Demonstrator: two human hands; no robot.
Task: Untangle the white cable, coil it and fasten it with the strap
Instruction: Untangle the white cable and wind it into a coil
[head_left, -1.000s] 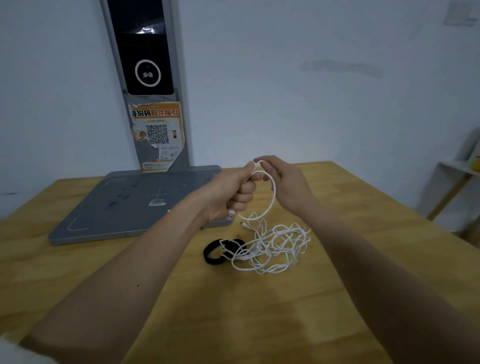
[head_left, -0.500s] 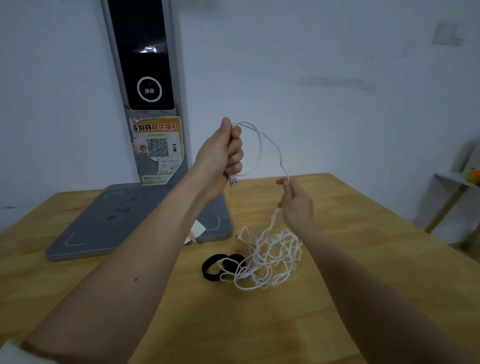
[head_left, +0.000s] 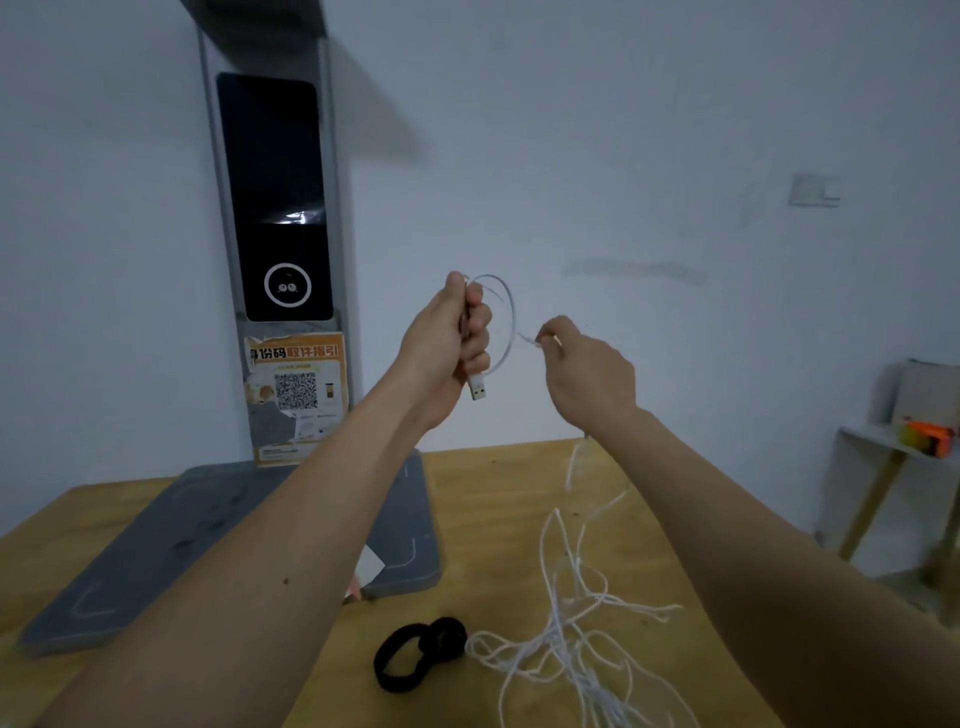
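My left hand is raised above the table, fist closed on the white cable near its USB plug, which hangs below the fist. A small loop of cable arcs from that fist across to my right hand, which pinches the cable between thumb and fingertips. From there the cable drops behind my right forearm to a loose tangle lying on the wooden table. The black strap, folded into two loops, lies on the table just left of the tangle.
A grey flat base with a tall upright column, a dark screen and a QR poster stands at the table's back left. A small side table with an orange object stands at the right by the wall.
Both hands have risen well above the table. The right hand came up close to the left, drawing more cable out of the tangle, which now hangs stretched and looser.
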